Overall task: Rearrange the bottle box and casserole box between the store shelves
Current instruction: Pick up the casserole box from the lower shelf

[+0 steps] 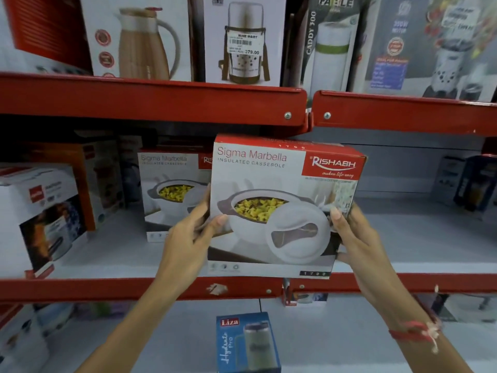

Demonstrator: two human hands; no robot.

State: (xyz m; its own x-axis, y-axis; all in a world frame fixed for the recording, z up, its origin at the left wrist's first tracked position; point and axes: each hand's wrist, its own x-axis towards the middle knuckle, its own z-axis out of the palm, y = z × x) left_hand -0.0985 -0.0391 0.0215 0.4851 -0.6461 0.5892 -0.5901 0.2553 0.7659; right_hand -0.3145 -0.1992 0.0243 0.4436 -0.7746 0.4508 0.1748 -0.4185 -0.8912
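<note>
A red and white casserole box (282, 195), printed "Sigma Marbella Insulated Casserole", is held at the front of the middle shelf (107, 288). My left hand (188, 238) grips its left side, thumb on the front face. Gripping its right edge is my right hand (355, 238), which wears a red thread at the wrist. A blue bottle box (246, 343) marked "Liza Hydrate Pro" stands upright on the lower shelf, directly below the held box. Neither hand touches it.
A second, identical casserole box (172, 189) stands behind and left of the held one. Appliance boxes (40, 211) fill the middle shelf's left end. Flask and jug boxes (242, 39) line the top shelf (161, 100). A dark box (473, 181) sits far right.
</note>
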